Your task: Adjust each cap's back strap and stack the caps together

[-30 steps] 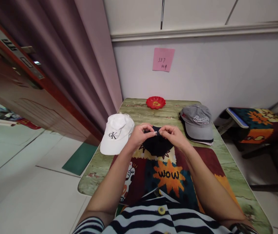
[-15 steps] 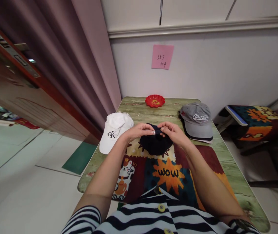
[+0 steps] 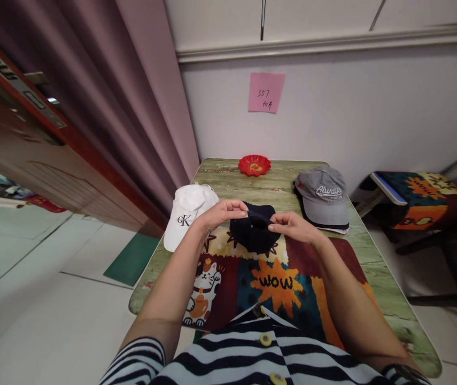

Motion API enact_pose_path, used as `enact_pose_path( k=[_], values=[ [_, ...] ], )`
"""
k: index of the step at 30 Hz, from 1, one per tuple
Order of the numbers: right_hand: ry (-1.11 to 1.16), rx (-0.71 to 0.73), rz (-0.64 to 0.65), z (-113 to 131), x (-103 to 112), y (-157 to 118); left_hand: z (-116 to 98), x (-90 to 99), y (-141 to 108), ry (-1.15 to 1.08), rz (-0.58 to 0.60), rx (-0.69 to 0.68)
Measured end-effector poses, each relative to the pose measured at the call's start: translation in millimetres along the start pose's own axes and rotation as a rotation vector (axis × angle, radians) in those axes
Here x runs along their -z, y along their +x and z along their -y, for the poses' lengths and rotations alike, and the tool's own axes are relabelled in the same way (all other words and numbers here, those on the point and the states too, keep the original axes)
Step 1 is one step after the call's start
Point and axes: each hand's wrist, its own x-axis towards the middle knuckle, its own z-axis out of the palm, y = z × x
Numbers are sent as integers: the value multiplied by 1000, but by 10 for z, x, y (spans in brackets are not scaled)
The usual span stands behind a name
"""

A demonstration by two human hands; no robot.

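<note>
A dark cap (image 3: 254,235) rests on the patterned mat in front of me, its hollow side partly in view. My left hand (image 3: 226,212) pinches the left part of its band between thumb and fingers. On the other side, my right hand (image 3: 292,224) grips the band's right part the same way. To the left lies a white cap (image 3: 190,211) with black letters on its front, close by my left wrist. A grey cap (image 3: 324,195) lettered "Always" sits to the right, stacked on a black-brimmed one.
A red scalloped dish (image 3: 254,167) stands at the table's back edge, below a pink note (image 3: 266,92) on the wall. The colourful mat (image 3: 276,283) covers the near part of the green table (image 3: 396,315). A patterned stool (image 3: 428,198) is at the right.
My hands have moved apart along the dark cap's band, the right one shifting rightward and slightly nearer me. More of the cap's band and hollow shows between them.
</note>
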Motion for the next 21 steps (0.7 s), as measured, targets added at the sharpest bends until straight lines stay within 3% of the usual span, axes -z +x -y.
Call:
enact_pose_path(
  k=[3,8,16,18,21],
  values=[
    [123,34,-69,44,66,-30,-65,58,-21,-66,51,48],
    [382,108,-248,253,106,-16,-152,92,-81,-221,15,17],
    [548,93,-339,405,21,7,-350,-134,-141,-407,-81,-52],
    [576,82,-396,379,15,52,-303,-165,-127,-453,-140,-74],
    [636,68,-422,318,37,165,-69,-202,-115,-562,-212,-87]
  ],
)
